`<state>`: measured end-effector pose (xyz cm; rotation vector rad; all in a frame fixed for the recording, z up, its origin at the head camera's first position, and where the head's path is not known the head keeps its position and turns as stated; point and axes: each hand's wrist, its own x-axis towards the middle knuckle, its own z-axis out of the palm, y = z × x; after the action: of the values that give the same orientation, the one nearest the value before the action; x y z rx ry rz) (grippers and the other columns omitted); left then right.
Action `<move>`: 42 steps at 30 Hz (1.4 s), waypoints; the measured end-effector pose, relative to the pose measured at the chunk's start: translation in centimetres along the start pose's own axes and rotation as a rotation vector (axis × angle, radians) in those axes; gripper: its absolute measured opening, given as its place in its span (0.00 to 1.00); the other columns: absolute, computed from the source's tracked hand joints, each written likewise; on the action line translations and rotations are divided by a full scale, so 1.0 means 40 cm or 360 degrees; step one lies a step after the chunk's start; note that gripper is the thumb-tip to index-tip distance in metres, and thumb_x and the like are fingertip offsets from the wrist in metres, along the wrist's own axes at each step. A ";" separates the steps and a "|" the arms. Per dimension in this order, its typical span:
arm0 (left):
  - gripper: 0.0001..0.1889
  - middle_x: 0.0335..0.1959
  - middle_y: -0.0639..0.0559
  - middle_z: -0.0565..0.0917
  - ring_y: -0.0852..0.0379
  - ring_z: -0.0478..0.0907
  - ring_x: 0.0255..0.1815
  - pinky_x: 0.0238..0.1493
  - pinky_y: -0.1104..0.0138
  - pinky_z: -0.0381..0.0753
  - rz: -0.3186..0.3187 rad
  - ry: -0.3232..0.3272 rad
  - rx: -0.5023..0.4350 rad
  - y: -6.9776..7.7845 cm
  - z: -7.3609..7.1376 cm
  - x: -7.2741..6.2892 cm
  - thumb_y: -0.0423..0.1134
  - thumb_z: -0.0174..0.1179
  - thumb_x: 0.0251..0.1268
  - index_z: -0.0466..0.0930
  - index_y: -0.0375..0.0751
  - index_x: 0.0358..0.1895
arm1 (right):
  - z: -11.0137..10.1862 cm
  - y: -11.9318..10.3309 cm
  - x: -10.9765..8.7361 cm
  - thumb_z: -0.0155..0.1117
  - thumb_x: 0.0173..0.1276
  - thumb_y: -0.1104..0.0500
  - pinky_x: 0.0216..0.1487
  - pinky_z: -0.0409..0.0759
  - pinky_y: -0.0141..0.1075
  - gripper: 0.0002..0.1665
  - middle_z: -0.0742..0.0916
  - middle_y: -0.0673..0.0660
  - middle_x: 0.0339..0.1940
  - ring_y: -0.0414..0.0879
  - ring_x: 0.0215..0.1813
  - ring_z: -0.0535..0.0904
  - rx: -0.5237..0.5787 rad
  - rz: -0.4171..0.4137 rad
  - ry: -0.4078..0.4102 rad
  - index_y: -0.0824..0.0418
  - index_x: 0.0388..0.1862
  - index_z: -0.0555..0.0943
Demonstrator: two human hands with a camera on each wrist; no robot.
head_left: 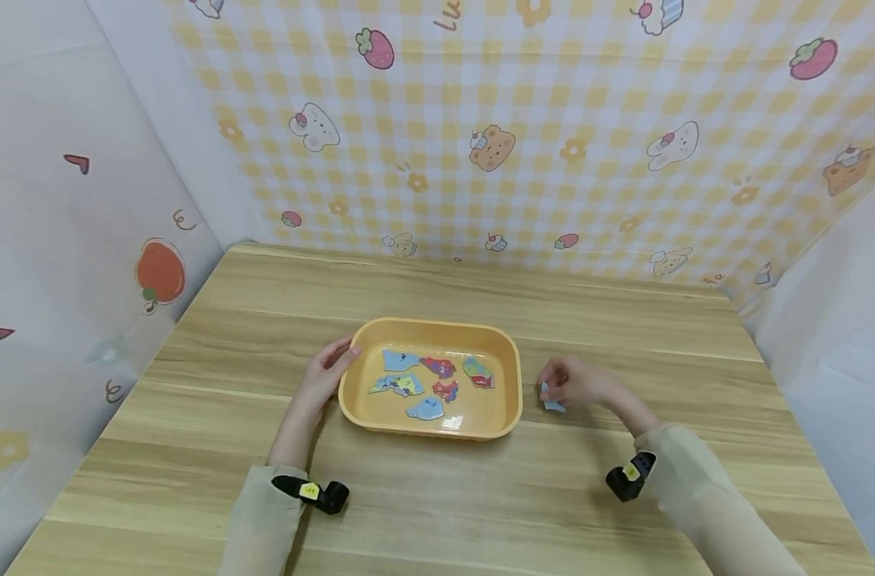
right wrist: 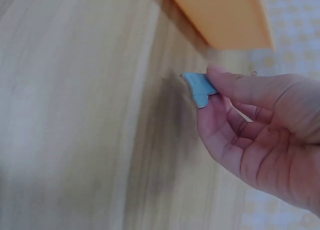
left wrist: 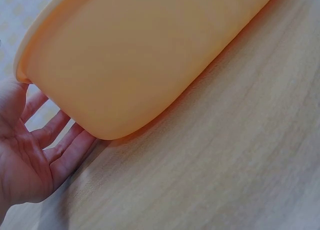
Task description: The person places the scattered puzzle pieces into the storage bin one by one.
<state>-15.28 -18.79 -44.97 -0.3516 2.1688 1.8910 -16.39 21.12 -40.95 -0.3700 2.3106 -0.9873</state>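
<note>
A yellow-orange plastic tray (head_left: 484,410) rests on the table, with several blue, red and green puzzle pieces (head_left: 437,366) lying apart on its floor. My left hand (head_left: 329,373) holds the tray's left end, thumb over the rim. In the left wrist view, the fingers (left wrist: 62,152) reach along the outside of the wall. Just right of the tray, my right hand (head_left: 576,382) pinches a small light-blue puzzle piece (right wrist: 199,87) between thumb and fingertips. The right wrist view shows that piece held above the wood, casting a soft shadow.
The wood-grain table (head_left: 437,512) extends all round the tray. A yellow checked cloth (head_left: 524,192) hangs behind it, and white cloth (head_left: 63,240) hangs at the left. Each wrist wears a small black camera (head_left: 333,497).
</note>
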 end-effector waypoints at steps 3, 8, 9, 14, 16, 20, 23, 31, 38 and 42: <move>0.31 0.66 0.42 0.65 0.49 0.69 0.59 0.45 0.76 0.77 -0.0006 -0.0001 -0.0001 -0.002 0.000 0.000 0.52 0.53 0.64 0.60 0.42 0.67 | -0.010 -0.004 0.000 0.60 0.61 0.67 0.26 0.74 0.29 0.12 0.76 0.54 0.26 0.43 0.28 0.71 0.0087 -0.0038 0.0006 0.74 0.40 0.72; 0.31 0.66 0.42 0.65 0.51 0.70 0.57 0.44 0.76 0.78 -0.0015 -0.0001 -0.0006 -0.003 0.000 -0.001 0.52 0.53 0.64 0.60 0.43 0.67 | -0.021 -0.018 -0.002 0.59 0.63 0.64 0.31 0.78 0.30 0.16 0.75 0.54 0.28 0.42 0.30 0.72 0.0217 -0.0041 0.0013 0.75 0.44 0.70; 0.31 0.66 0.42 0.65 0.52 0.71 0.56 0.44 0.76 0.78 -0.0017 -0.0004 -0.0007 -0.003 -0.001 -0.001 0.52 0.53 0.64 0.60 0.42 0.67 | -0.023 -0.021 -0.002 0.59 0.63 0.64 0.32 0.79 0.31 0.17 0.75 0.54 0.29 0.42 0.31 0.72 0.0222 -0.0048 0.0021 0.76 0.45 0.70; 0.30 0.66 0.42 0.65 0.56 0.73 0.52 0.42 0.76 0.79 -0.0016 -0.0011 -0.0017 -0.002 -0.001 -0.001 0.51 0.52 0.65 0.60 0.42 0.67 | -0.033 -0.039 0.004 0.59 0.62 0.65 0.32 0.80 0.32 0.18 0.76 0.54 0.29 0.42 0.31 0.73 0.0214 -0.0119 0.0061 0.77 0.46 0.70; 0.30 0.66 0.42 0.66 0.57 0.73 0.51 0.42 0.75 0.79 -0.0013 -0.0012 -0.0022 0.000 -0.001 -0.001 0.51 0.53 0.65 0.60 0.42 0.67 | -0.036 -0.046 0.008 0.59 0.63 0.65 0.33 0.81 0.34 0.18 0.76 0.54 0.30 0.41 0.30 0.74 0.0213 -0.0133 0.0068 0.77 0.45 0.70; 0.30 0.66 0.41 0.65 0.57 0.73 0.52 0.43 0.75 0.79 -0.0004 -0.0013 -0.0023 0.002 -0.001 -0.002 0.51 0.53 0.65 0.60 0.42 0.67 | -0.044 -0.069 0.013 0.58 0.63 0.65 0.36 0.82 0.39 0.17 0.75 0.55 0.30 0.42 0.31 0.74 0.0208 -0.0123 0.0073 0.76 0.46 0.69; 0.30 0.66 0.41 0.65 0.56 0.72 0.53 0.43 0.76 0.79 -0.0006 -0.0013 -0.0013 0.002 -0.002 -0.002 0.51 0.52 0.65 0.60 0.42 0.67 | -0.047 -0.090 0.018 0.58 0.64 0.64 0.38 0.82 0.41 0.17 0.75 0.55 0.31 0.43 0.32 0.75 0.0187 -0.0109 0.0077 0.74 0.46 0.69; 0.31 0.66 0.41 0.65 0.51 0.70 0.57 0.44 0.76 0.78 0.0006 -0.0011 -0.0014 0.004 -0.002 -0.004 0.51 0.52 0.65 0.60 0.41 0.67 | -0.031 -0.149 0.047 0.60 0.62 0.64 0.40 0.83 0.42 0.16 0.75 0.55 0.32 0.44 0.33 0.75 0.0191 -0.0083 0.0071 0.72 0.46 0.72; 0.30 0.66 0.42 0.65 0.54 0.71 0.55 0.43 0.76 0.78 -0.0006 -0.0010 -0.0028 0.004 0.001 -0.003 0.51 0.53 0.65 0.61 0.42 0.66 | 0.013 -0.183 0.080 0.60 0.62 0.64 0.33 0.82 0.36 0.15 0.77 0.54 0.29 0.42 0.30 0.74 0.0131 -0.0153 0.0004 0.72 0.44 0.72; 0.31 0.66 0.42 0.65 0.51 0.71 0.57 0.44 0.76 0.78 -0.0012 -0.0013 -0.0030 0.003 0.001 -0.003 0.52 0.53 0.64 0.61 0.43 0.67 | 0.040 -0.200 0.096 0.62 0.61 0.63 0.32 0.81 0.32 0.14 0.77 0.53 0.28 0.41 0.29 0.74 0.0059 -0.0141 -0.0040 0.70 0.43 0.73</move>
<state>-15.20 -18.72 -44.80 -0.3544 2.1427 1.9063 -18.25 12.96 -37.59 -0.4709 2.2669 -1.0607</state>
